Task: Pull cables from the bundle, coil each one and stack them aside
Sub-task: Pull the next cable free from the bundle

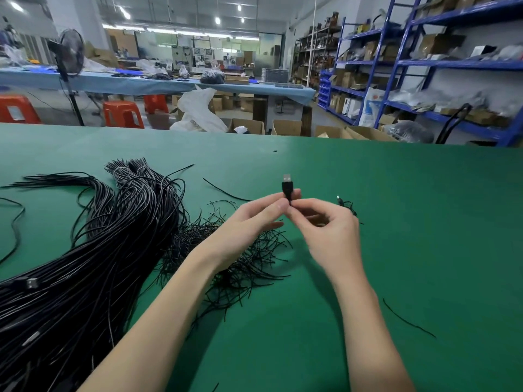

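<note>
A thick bundle of black cables (93,250) lies across the left of the green table (396,207), fanning out at its far end. Both hands meet above the table's middle. My left hand (249,222) pinches a black USB plug (287,188) between thumb and fingers, its metal tip pointing up. My right hand (325,230) pinches the same cable just below the plug. The rest of that cable is hidden behind the hands. A small barrel plug on a thin cable (346,206) lies just right of my right hand.
A heap of short thin black ties (240,258) lies under my forearms. Single ties lie loose at the near right (407,321) and beyond the hands (226,190). Behind the table's far edge are boxes, red stools, a fan and blue shelving.
</note>
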